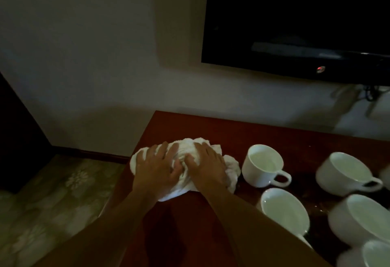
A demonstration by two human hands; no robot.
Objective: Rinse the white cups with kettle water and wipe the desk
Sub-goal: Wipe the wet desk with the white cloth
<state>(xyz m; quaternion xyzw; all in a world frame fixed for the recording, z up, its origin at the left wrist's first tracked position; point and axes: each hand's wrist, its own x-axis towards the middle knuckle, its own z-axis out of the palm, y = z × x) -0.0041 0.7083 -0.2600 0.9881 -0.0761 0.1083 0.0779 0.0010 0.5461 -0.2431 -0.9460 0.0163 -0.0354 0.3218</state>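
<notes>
Here, both hands pressed flat on a bunched white cloth point(185, 165) at the left end of the dark red-brown desk point(211, 127). Left hand point(157, 168) spread over the cloth's left half, near the desk's left edge; right hand point(205, 164) laid over its right half, fingers fairly straight, pushing down rather than curling round the fabric. Thumbs close together over the middle folds.

Cloth crumpled and thick, wider than deep, its long axis running left to right across the desk, one flat corner poking out toward the near side beneath the left wrist. Right edge of the cloth just beside the nearest white cup point(263, 165), not plainly touching it.

Five or so white cups clustered to the right, upright, handles pointing right or toward the near side; a shine on the wood around them, probably water. Unwiped wet area thus lying to the right of the grip, on the right hand's side, with the cups in the way: likely need to lift or shift them, or risk knocking one. Kettle not in view. Dark television point(295, 24) on the wall above.
</notes>
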